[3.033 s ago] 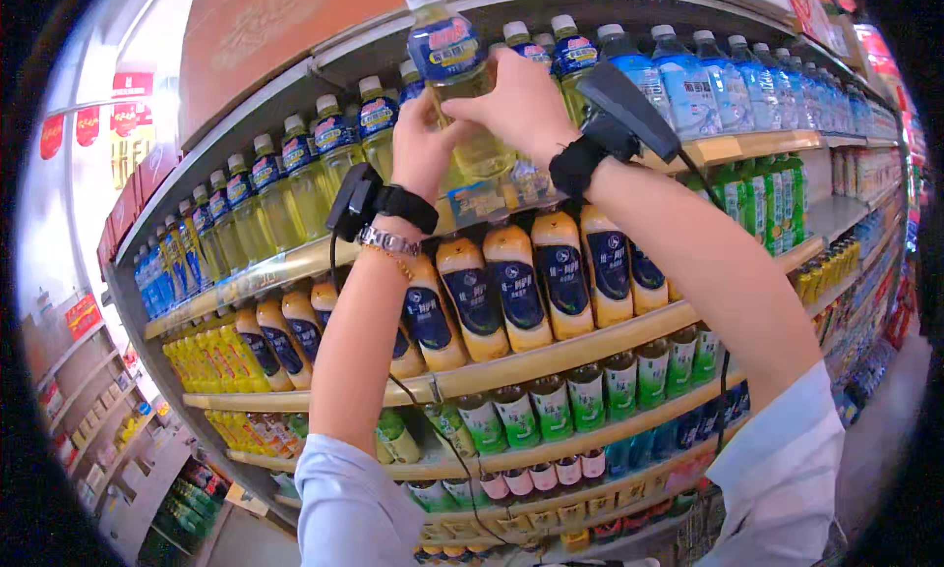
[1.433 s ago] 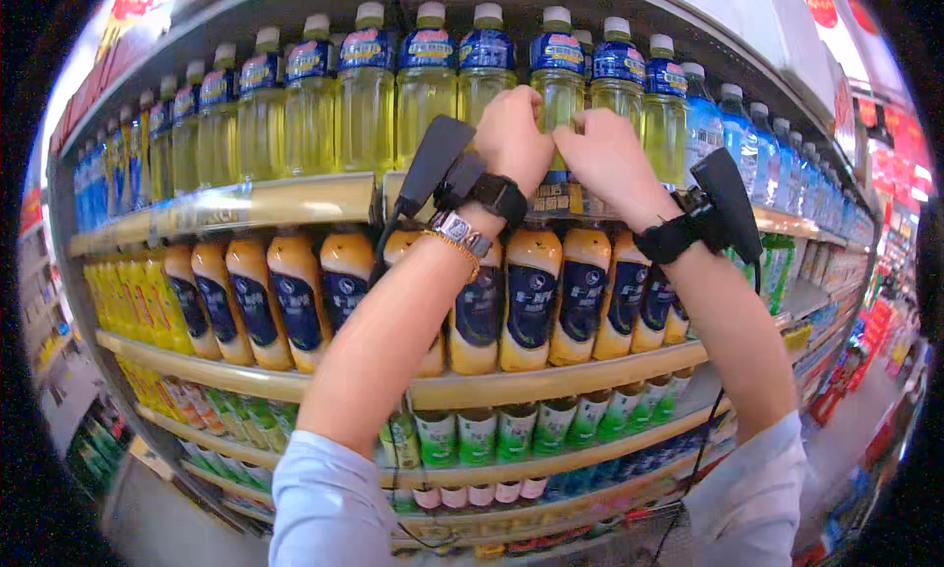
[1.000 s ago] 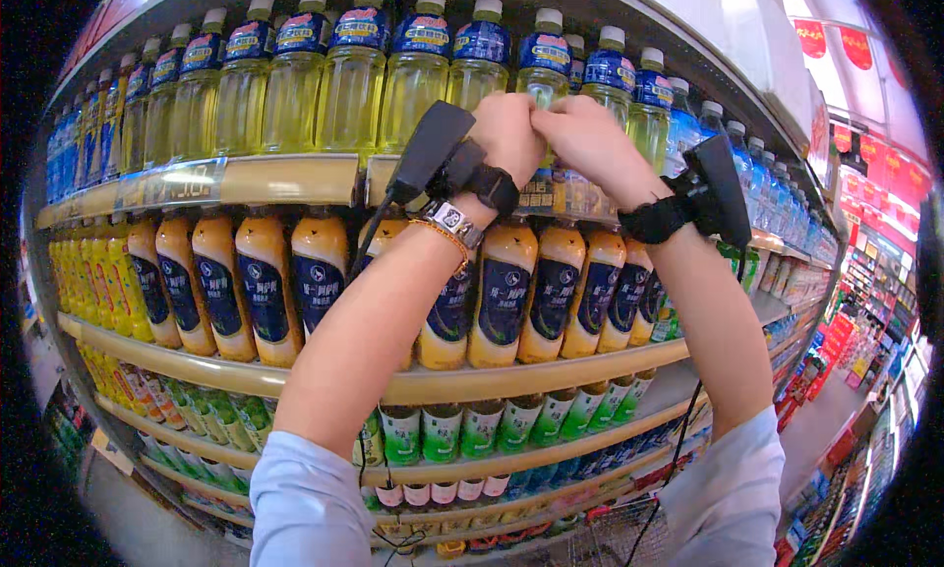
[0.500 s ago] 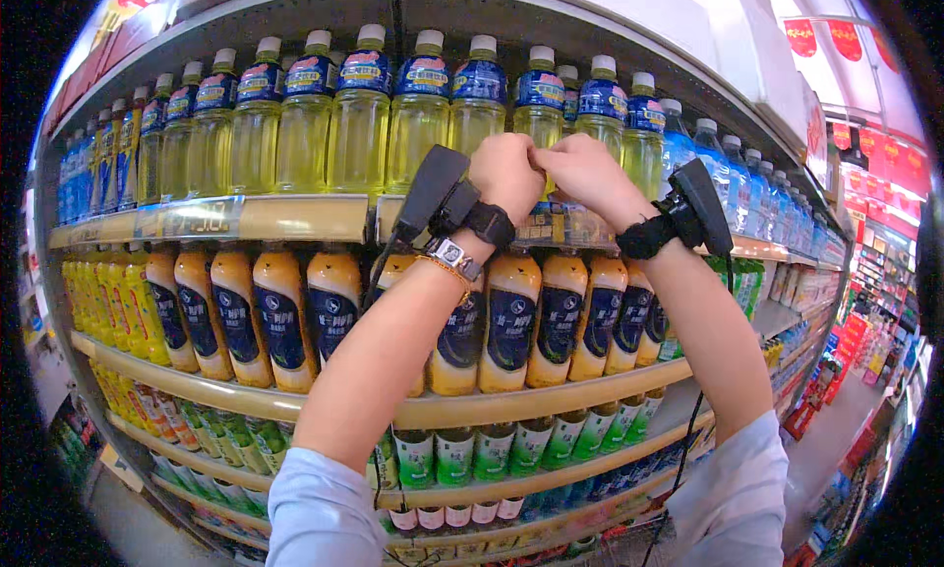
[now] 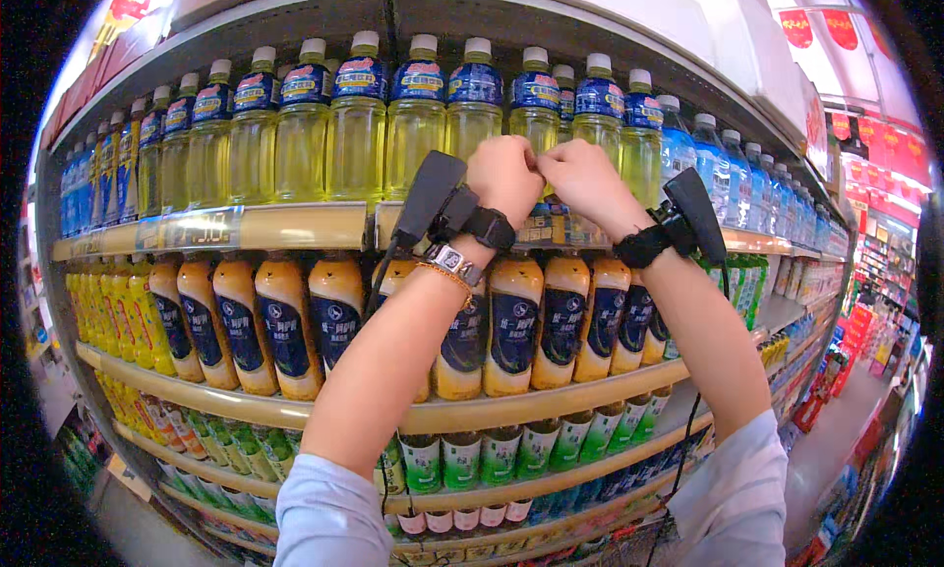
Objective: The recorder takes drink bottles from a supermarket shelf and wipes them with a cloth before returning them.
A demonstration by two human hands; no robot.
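Standing upright on shelf (image 5: 305,226): blue-labelled yellow-green bottle (image 5: 535,92), twelve o'clock, just beyond left hand (image 5: 505,179) and right hand (image 5: 589,179). Hands close together, both curled; grip hidden, cannot tell whether either holds anything. Blue bottles (image 5: 709,169) at three o'clock, orange-navy bottles (image 5: 513,323) at six.

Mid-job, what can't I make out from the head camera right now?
All in head view:
Yellow bottle behind the left hand and right hand: lower part mostly hidden by them.
Either hand's grip: hidden by the hands' own backs.
One orange bottle: mostly hidden by the left forearm.
Goods on the far shelves: too small.
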